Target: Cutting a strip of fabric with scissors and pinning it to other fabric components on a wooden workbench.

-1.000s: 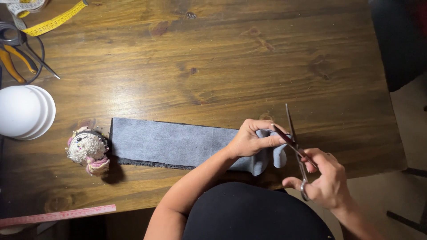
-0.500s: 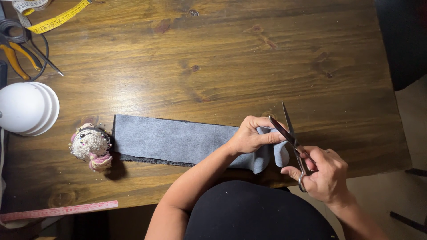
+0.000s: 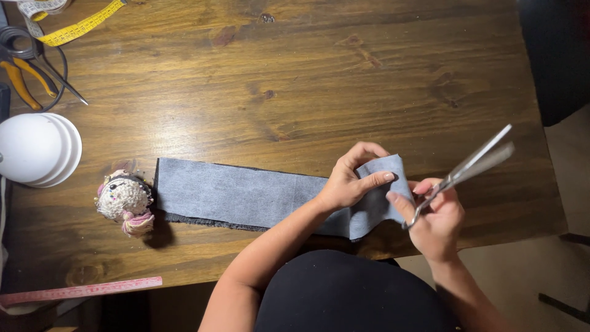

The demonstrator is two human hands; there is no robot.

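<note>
The grey fabric strip (image 3: 246, 195) is lying flat along the near edge of the wooden table (image 3: 295, 80), and serves here as the reference landmark. The left hand (image 3: 350, 181) is pinching the strip's right end, its fingers (image 3: 376, 178) closed on the cloth and lifting that end clear of the table into a raised flap. The right hand (image 3: 437, 218) is sitting just right of that flap, fingers wrapped through the handles of a pair of metal scissors (image 3: 470, 166); the blades are lying together, pointing up and away from the strip, not touching the cloth.

Judgement on technique: the lifted end needs to be held taut and flat before the blades are opened onto it; a slack flap is likely to skew the cut. The left thumb is resting close to the flap's edge and should be kept behind the cutting line.

At the strip's left end, touching or just beside it, a small knitted doll-head pincushion (image 3: 125, 200) is resting. Further left of the strip, a white bowl (image 3: 37, 149) is standing. Well beyond the strip's far left, a yellow tape measure (image 3: 77, 27) and yellow-handled pliers (image 3: 24, 83) are lying. A pink ruler (image 3: 80, 290) is lying near the table edge, below the strip's left end.
</note>
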